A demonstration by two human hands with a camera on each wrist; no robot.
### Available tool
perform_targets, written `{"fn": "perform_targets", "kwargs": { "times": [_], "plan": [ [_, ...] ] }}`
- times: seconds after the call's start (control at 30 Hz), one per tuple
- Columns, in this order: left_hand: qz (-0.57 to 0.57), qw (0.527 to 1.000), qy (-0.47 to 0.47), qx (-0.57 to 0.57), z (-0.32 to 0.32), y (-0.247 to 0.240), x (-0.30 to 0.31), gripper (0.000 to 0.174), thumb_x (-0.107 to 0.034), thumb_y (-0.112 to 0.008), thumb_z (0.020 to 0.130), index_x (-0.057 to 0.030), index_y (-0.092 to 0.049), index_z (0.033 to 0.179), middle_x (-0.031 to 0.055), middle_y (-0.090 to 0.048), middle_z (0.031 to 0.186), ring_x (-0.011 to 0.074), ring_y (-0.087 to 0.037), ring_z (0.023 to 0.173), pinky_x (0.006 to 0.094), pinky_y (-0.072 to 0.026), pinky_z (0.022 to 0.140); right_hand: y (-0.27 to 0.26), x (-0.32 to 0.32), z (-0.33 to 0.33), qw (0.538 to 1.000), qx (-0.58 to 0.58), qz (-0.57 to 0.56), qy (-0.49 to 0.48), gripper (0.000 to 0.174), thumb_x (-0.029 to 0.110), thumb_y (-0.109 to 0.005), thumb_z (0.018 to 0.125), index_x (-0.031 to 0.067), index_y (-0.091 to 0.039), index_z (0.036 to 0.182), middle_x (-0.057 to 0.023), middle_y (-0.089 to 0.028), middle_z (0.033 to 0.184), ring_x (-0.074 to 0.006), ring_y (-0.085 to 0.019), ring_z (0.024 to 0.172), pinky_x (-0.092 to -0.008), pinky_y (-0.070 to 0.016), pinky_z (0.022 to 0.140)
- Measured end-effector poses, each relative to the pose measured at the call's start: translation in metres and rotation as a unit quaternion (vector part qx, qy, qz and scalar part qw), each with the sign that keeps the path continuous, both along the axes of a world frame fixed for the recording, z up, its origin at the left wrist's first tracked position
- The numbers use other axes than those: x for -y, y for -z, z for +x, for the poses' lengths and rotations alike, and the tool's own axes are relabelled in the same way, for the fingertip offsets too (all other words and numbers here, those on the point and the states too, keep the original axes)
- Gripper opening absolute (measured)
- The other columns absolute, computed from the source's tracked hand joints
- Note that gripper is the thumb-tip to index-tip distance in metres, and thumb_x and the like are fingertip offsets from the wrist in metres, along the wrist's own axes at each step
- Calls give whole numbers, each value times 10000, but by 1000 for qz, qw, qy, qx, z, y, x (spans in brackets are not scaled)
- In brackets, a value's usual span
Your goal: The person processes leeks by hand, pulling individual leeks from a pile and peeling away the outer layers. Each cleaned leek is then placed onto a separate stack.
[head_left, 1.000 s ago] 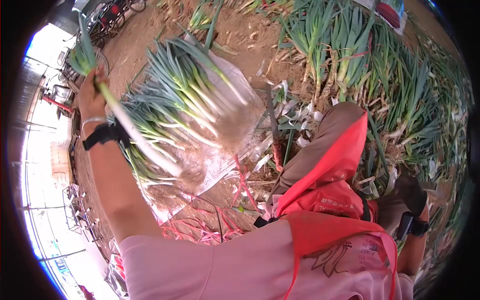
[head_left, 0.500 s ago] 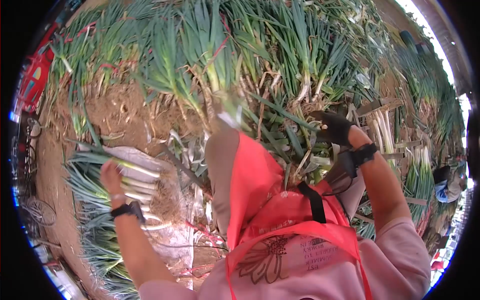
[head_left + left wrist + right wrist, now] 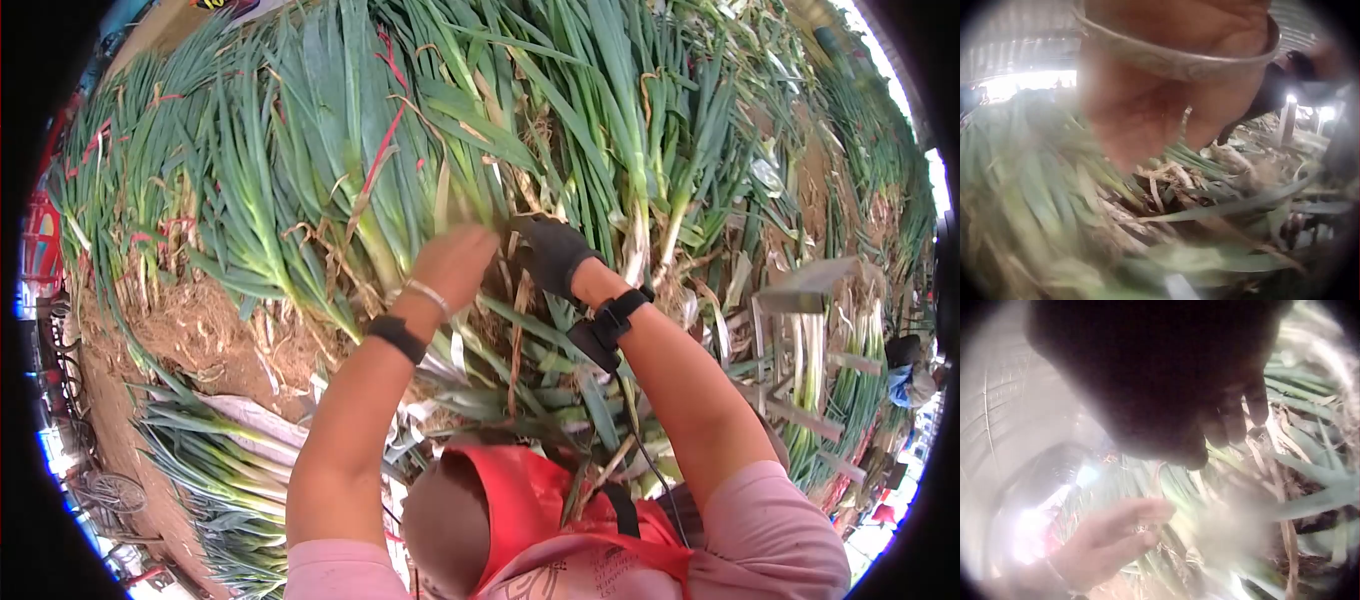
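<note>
In the head view both hands meet at the middle of a large pile of long green onions (image 3: 300, 130), with green leaves and pale lower stalks. My bare left hand (image 3: 452, 268), with a bracelet at the wrist, reaches in among the stalks. Its fingers look straight in the right wrist view, close to a pale green stalk (image 3: 1188, 531). Just to its right is my dark-gloved right hand (image 3: 553, 255), knuckles up over the leaves. Its fingers bend down toward stalks and dry leaves (image 3: 1260, 456); I cannot tell whether they grip any.
At the lower left, trimmed green onions (image 3: 240, 450) lie on a pale sheet. Loose leaves (image 3: 500, 400) litter the ground before my knees. A frame of flat bars (image 3: 800, 300) with white stalks stands at the right. Red ties (image 3: 385, 150) lie across the pile.
My left hand carried a green onion to the trimmed ones at the left, left it there and moved to the pile. My right hand rose to the pile beside it. The view turned right.
</note>
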State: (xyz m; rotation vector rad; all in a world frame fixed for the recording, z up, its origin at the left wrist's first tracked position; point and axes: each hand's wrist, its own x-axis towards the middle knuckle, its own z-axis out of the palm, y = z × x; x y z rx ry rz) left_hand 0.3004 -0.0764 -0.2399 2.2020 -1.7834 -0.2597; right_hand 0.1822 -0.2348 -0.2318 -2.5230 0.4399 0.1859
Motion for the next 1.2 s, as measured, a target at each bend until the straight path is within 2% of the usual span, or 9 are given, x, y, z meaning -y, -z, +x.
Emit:
{"fn": "perform_targets", "kwargs": {
  "times": [0.13,0.23,0.3,0.33,0.6,0.67,0.93,1.03,1.2],
  "plan": [
    [96,990,61,87,32,44,72,206,-112,-583,779,-76,-634,976,88,-594,1097,274,-556,1074,393,-440,942,59,38,37,982,-105,-105,-117,215,197,-573,802,99,-675,964,-132,-673,974,-326,-630,980,-445,-463,908],
    [6,984,114,137,35,75,87,116,-144,-577,785,-112,-661,859,37,-616,1024,222,-563,1044,420,-364,1031,91,65,8,944,75,-223,-233,197,230,-617,729,113,-673,878,-91,-677,847,-292,-640,893,-433,-416,951],
    [301,944,76,114,42,61,82,95,-182,-576,788,-153,-663,813,-13,-625,944,193,-556,1013,455,-291,1083,124,98,-17,912,58,-289,-285,156,224,-617,704,130,-651,824,-71,-654,809,-272,-623,884,-436,-419,951],
    [141,974,71,161,58,78,51,81,-203,-584,787,-180,-659,802,-38,-608,859,174,-549,996,459,-298,1076,144,112,-32,872,49,-357,-331,115,217,-617,680,147,-628,771,-50,-631,772,-252,-606,875,-438,-421,951],
    [129,971,26,197,74,63,-14,143,-205,-625,768,-162,-602,903,4,-559,922,182,-528,1052,427,-322,1022,35,85,0,993,-20,-50,-109,241,237,-614,824,63,-630,991,-152,-626,854,-329,-610,846,-429,-479,815],
    [122,973,14,195,72,61,-13,154,-205,-635,760,-159,-605,904,6,-565,933,183,-527,1058,426,-322,1020,52,67,26,988,36,148,26,300,260,-593,856,54,-598,1076,-202,-634,925,-384,-615,859,-425,-492,772],
    [149,976,-6,156,71,41,-14,241,-209,-674,724,-151,-627,954,18,-595,1017,193,-525,1093,417,-340,994,160,-5,109,947,-4,206,245,498,330,-564,831,-9,-520,1193,-256,-585,1148,-387,-563,1093,-402,-466,914],
    [135,981,-2,142,71,44,-8,241,-189,-669,728,-156,-631,964,17,-596,1018,192,-533,1070,410,-349,973,168,-29,119,969,-48,237,-43,403,305,-523,856,-2,-575,1111,-219,-590,1158,-391,-551,1101,-406,-456,925],
    [146,976,13,160,75,45,-17,242,-148,-636,730,-144,-622,971,25,-590,968,198,-536,1054,413,-357,960,164,-22,94,999,7,12,-50,251,260,-503,874,86,-623,1010,-191,-631,1038,-361,-595,996,-431,-469,859]
  ]
}}
